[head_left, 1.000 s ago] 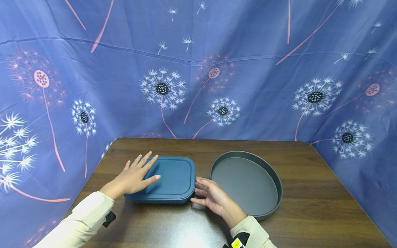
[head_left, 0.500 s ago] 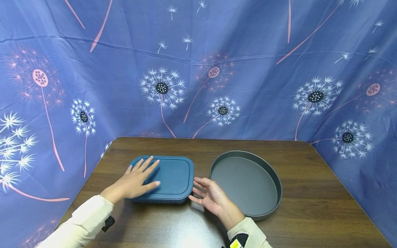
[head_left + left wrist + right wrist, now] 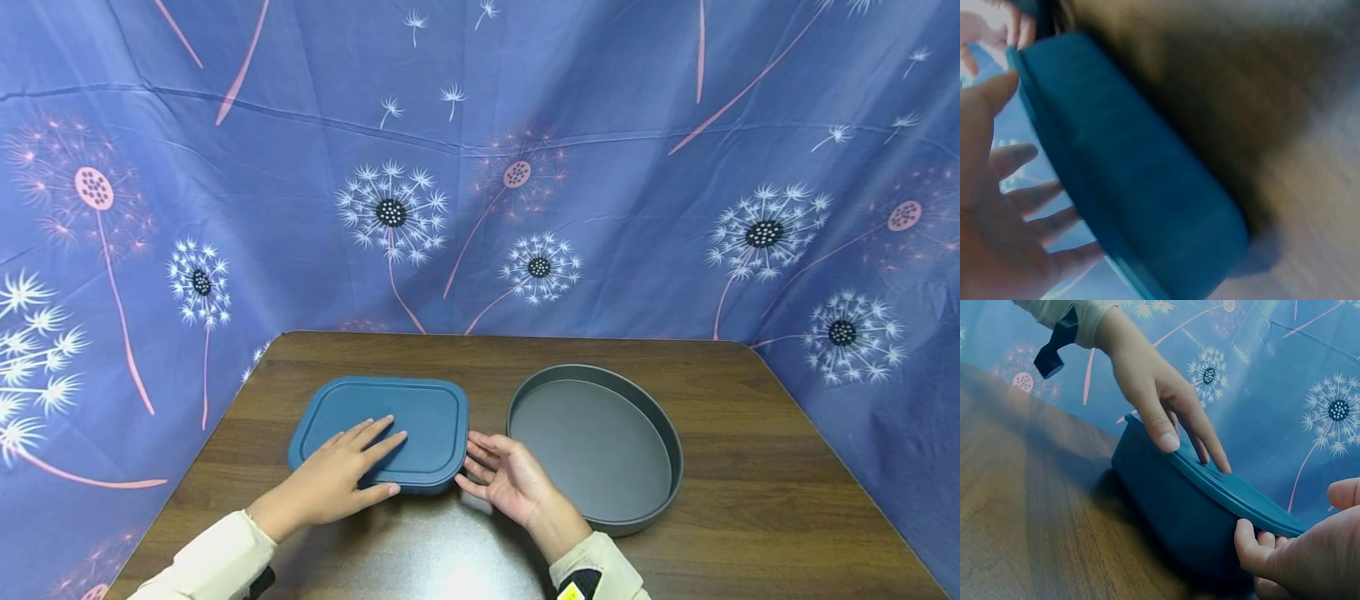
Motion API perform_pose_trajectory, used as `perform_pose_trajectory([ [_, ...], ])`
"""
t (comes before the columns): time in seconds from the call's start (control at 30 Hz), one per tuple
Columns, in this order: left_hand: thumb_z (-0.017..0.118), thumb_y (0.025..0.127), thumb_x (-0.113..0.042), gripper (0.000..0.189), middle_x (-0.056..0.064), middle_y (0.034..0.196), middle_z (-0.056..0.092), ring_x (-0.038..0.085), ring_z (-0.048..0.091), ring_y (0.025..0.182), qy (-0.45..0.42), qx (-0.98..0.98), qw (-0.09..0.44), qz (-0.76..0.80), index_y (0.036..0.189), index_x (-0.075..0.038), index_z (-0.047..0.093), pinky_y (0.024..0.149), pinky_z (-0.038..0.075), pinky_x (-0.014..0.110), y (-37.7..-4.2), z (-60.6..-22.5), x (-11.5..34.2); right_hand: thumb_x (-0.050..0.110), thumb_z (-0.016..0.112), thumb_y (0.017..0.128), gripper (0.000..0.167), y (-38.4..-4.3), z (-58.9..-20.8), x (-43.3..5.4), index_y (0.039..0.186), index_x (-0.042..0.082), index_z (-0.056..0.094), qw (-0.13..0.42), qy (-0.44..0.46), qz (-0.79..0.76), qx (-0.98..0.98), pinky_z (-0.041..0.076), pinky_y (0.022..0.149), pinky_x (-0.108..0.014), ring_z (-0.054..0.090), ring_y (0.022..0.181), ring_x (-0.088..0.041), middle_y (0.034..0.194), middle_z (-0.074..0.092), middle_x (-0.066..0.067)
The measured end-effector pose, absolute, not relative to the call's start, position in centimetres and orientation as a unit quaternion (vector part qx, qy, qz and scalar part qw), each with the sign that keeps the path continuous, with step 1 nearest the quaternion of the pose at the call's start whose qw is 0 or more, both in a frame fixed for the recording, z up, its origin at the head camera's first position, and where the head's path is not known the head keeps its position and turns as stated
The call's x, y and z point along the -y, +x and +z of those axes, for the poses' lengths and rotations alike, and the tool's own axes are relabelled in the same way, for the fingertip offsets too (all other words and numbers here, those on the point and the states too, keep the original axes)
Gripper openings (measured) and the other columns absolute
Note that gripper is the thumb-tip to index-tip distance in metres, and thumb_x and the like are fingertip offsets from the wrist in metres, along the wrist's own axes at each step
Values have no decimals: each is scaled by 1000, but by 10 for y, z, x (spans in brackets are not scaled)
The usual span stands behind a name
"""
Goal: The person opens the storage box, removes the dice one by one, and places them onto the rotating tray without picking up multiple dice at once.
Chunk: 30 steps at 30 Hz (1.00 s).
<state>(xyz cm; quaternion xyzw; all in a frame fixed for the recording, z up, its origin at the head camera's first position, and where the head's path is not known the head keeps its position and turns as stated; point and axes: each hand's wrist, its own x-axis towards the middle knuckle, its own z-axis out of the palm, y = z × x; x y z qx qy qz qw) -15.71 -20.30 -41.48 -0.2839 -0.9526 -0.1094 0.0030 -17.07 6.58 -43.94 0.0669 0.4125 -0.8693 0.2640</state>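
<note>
A blue rectangular container (image 3: pixel 431 412) with a matching lid (image 3: pixel 1257 497) stands on the table. Above the lid's front left part, my left hand (image 3: pixel 333 475) is spread palm down, its fingertips at the lid's top and the thumb by the front rim. My right hand (image 3: pixel 521 483) is at the container's right end, fingers just under the lid rim and thumb held away. From the right wrist, the tips of the right fingers (image 3: pixel 1244 540) touch the side wall. The left wrist view is blurred and shows the container's deep front wall (image 3: pixel 1122 162). The contents are hidden.
A round dark grey pan (image 3: pixel 596 450) with a raised rim stands close behind and right of my right hand. The brown wooden table (image 3: pixel 772 467) ends at a blue dandelion-print cloth (image 3: pixel 630 192) hanging behind and at both sides.
My left hand has come back from the lid's left and far part toward its front edge. The container shifted slightly left in the view. The right hand stays at its right end.
</note>
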Motion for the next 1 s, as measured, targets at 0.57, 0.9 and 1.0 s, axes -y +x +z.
perform_pose_trajectory([
  [0.57, 62, 90, -38, 39, 13, 110, 66, 28, 67, 93, -449, 839, 305, 42, 111, -5, 68, 59, 57, 33, -157, -439, 194, 15, 38, 96, 49, -171, -444, -72, 140, -6, 29, 271, 60, -875, -396, 41, 97, -43, 47, 109, -21, 122, 42, -11],
  [0.9, 41, 101, -37, 46, 13, 110, 69, 26, 68, 94, -463, 827, 314, 59, 110, -2, 69, 63, 57, 31, -160, -441, 194, 15, 39, 95, 46, -170, -444, -72, 136, -5, 35, 260, 65, -878, -397, 42, 94, -40, 48, 108, -22, 118, 44, -10],
  [1.0, 35, 104, -35, 48, 15, 110, 69, 26, 69, 93, -469, 820, 318, 74, 109, -1, 69, 62, 57, 30, -160, -442, 194, 14, 39, 96, 42, -170, -444, -72, 134, -4, 39, 256, 68, -879, -396, 43, 93, -38, 48, 106, -21, 116, 45, -8],
])
